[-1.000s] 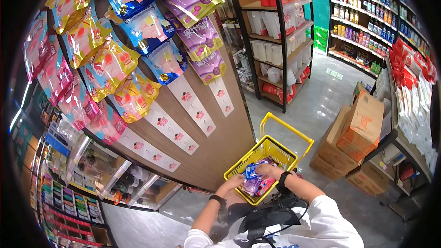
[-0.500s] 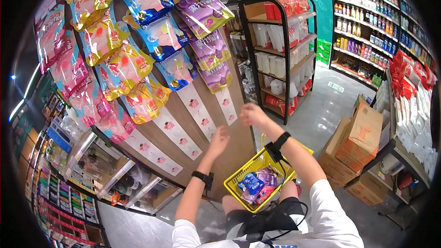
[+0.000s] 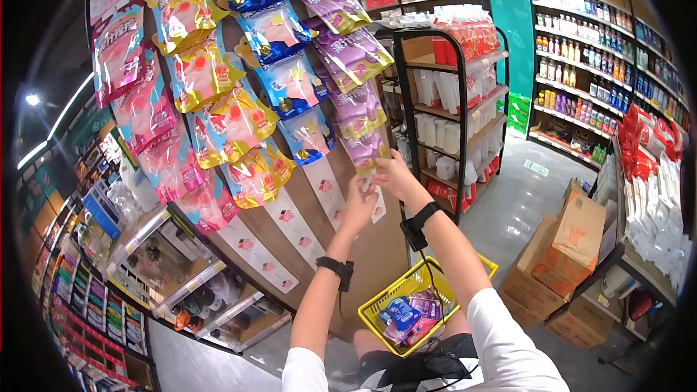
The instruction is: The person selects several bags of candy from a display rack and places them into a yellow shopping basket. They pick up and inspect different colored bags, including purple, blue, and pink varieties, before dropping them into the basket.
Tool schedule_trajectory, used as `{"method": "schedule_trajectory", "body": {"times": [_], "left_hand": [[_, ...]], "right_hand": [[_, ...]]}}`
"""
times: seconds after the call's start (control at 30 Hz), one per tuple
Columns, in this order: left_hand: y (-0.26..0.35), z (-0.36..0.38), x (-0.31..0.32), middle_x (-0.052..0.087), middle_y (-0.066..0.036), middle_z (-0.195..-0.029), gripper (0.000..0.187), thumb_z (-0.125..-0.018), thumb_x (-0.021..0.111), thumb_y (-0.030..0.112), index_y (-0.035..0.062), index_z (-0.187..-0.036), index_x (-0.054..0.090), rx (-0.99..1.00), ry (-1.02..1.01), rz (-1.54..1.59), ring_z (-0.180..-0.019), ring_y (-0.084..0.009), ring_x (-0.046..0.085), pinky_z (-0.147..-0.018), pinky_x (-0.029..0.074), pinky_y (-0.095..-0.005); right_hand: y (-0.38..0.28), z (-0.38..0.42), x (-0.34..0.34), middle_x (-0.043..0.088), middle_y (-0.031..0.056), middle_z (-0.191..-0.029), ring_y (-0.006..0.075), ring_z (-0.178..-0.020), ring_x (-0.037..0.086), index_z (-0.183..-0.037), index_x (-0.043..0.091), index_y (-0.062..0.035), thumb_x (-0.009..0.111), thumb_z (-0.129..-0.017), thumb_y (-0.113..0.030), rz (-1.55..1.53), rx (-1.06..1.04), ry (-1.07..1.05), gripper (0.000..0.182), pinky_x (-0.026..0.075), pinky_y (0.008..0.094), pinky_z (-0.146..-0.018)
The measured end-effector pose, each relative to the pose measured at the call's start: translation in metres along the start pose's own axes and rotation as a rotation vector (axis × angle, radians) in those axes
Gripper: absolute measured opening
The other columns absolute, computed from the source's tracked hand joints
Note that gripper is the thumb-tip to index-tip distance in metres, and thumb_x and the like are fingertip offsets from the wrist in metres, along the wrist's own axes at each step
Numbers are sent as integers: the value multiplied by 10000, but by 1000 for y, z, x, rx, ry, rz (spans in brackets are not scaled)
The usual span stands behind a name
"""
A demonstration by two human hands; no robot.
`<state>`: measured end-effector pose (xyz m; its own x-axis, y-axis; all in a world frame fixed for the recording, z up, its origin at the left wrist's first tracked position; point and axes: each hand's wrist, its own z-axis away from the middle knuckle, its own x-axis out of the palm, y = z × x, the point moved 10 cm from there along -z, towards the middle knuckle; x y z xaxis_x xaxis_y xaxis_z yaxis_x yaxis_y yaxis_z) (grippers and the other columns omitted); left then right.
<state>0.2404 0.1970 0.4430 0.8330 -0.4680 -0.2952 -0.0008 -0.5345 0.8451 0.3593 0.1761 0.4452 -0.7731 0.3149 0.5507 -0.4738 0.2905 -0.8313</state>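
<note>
My right hand point(image 3: 396, 178) is raised with bent fingers at the lower edge of the lowest purple candy bag point(image 3: 363, 151). Close beside it, my left hand point(image 3: 359, 207) has its fingers curled in front of a white hanging strip point(image 3: 379, 207) with pink prints. The fingertips of both hands nearly meet, and whatever may lie between them is too small to make out. Below the hands, a yellow shopping basket point(image 3: 372, 313) rests by my legs, with blue packets point(image 3: 401, 312) and purple packets point(image 3: 427, 308) inside.
Rows of pink bags point(image 3: 120, 54), yellow bags point(image 3: 190, 65) and blue bags point(image 3: 279, 33) hang on the board to the left. A black-framed shelf rack point(image 3: 465, 94) stands ahead. Cardboard boxes point(image 3: 570, 236) are stacked at right.
Both hands have come together at the bottom of the purple bag column; before, they were apart and lower on the board. The view has shifted, so the hanging bags appear further right and lower.
</note>
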Motion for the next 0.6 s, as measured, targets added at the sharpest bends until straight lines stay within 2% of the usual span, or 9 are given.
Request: {"method": "schedule_trajectory", "body": {"times": [0.1, 0.13, 0.23, 0.27, 0.47, 0.6], "left_hand": [[-4, 0, -3, 466, -183, -1195, 522, -844, 543, 106, 1, -1272, 263, -44, -27, 160, -979, -225, 565, -785, 479, -301], [-2, 1, -2, 477, -173, -1178, 486, -849, 538, 101, 2, -1256, 290, -76, -36, 234, -964, -215, 569, -773, 484, -294], [12, -1, -8, 520, -141, -1084, 376, -871, 512, 96, 2, -1200, 357, -9, -14, 333, -898, -182, 581, -741, 494, -280], [15, -2, -10, 529, -132, -1055, 355, -877, 509, 103, 3, -1187, 370, 5, 10, 363, -877, -177, 582, -735, 495, -278], [38, -3, -17, 556, -108, -978, 325, -898, 496, 135, 5, -1178, 394, 70, 39, 412, -817, -161, 589, -724, 497, -276], [58, 5, -20, 558, -92, -982, 362, -911, 480, 165, 7, -1221, 380, 105, 35, 419, -819, -151, 588, -734, 497, -277]], "right_hand": [[-1, -1, -9, 532, 131, -914, 265, -760, 536, -1397, 14, -146, 544, -835, -154, -173, 12, 13, 773, 451, 413, -765], [-5, 4, -7, 517, 66, -742, 231, -698, 542, -1381, 100, -130, 549, -846, -173, -228, 8, 26, 700, 450, 395, -740], [-16, 12, -2, 526, 66, -755, 213, -710, 542, -1342, 199, -111, 553, -853, -192, -206, -2, -19, 609, 450, 385, -729], [-18, 16, -1, 530, 69, -775, 191, -711, 544, -1234, 314, -92, 543, -864, -185, -181, -5, -18, 444, 453, 347, -713], [-44, 57, 25, 554, 90, -858, 163, -747, 535, -1075, 355, -95, 479, -890, -103, -139, -127, -110, 223, 457, 305, -687], [-55, 71, 30, 566, 105, -896, 157, -749, 528, -1084, 352, -106, 469, -888, -75, -141, -144, -160, 230, 456, 311, -697]]}}
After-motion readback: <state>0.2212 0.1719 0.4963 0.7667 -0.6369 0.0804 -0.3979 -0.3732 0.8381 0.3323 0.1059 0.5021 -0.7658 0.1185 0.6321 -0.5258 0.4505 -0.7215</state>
